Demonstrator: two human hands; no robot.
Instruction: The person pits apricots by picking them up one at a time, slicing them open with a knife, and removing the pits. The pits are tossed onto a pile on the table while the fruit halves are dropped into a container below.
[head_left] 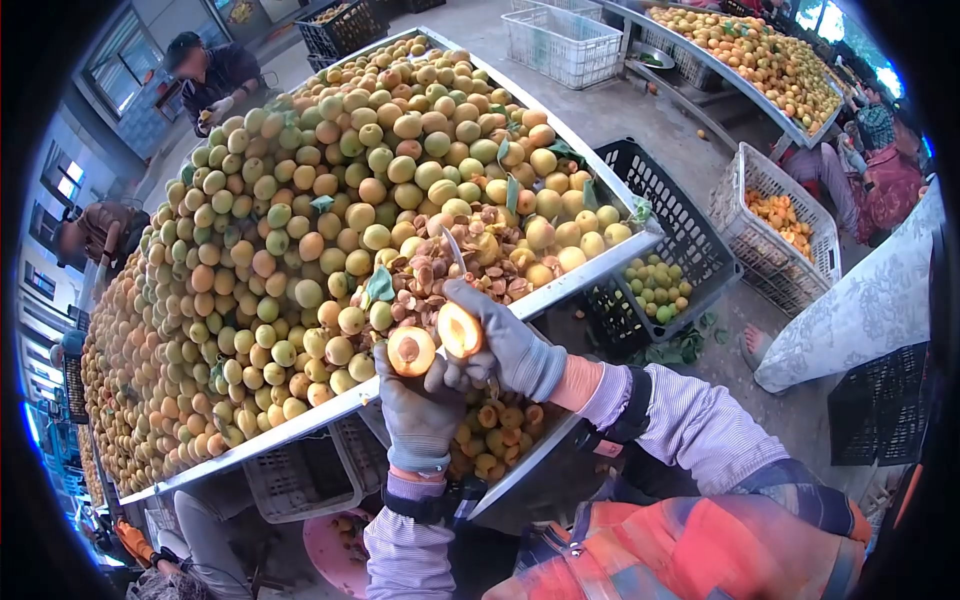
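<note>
My left hand (418,412), in a grey glove, holds an apricot half (411,351) with the brown pit still in its middle, cut face up. Beside it my right hand (512,348), also gloved, grips another apricot half (460,330) with a hollow where a pit sat. A knife (455,252) sticks up from the right hand, its blade pointing away from me; the handle is hidden. Both hands are closed and close together over the near edge of the table. Just beyond them lies a heap of brown apricot pits (425,275) among whole apricots (300,250).
The white table rim (580,268) runs past my hands. Halved apricots (490,435) lie below them. A black crate (690,240) holds green fruit, and a white crate (790,255) holds orange pieces. A pink basin (335,550) is at lower left. Other people work around the tables.
</note>
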